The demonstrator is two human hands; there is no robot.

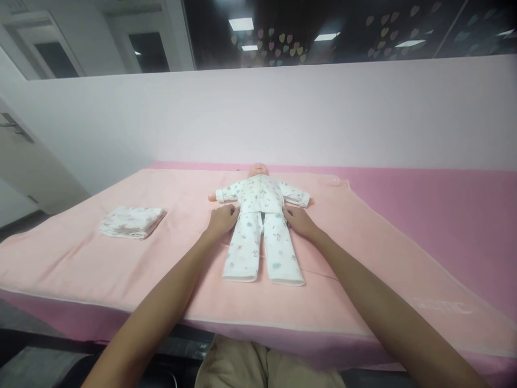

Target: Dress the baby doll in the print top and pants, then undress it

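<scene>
A baby doll (258, 170) lies on its back with its head toward the wall and arms spread. It wears a white printed long-sleeved top (260, 194) and matching trousers (278, 248), whose legs lie flat and apart. At the waist, my left hand (223, 219) is closed on the edge of the clothes on the left side. My right hand (301, 221) is closed at the same height on the right side. Whether the fingers pinch the top's hem or the trousers' waistband, I cannot tell. The doll's feet are hidden.
A folded white printed cloth (131, 222) lies to the left on the peach blanket (194, 302). Under the blanket is a pink table surface (424, 226). A white wall (283, 118) with a window above it stands behind; a door (28, 156) is at the far left.
</scene>
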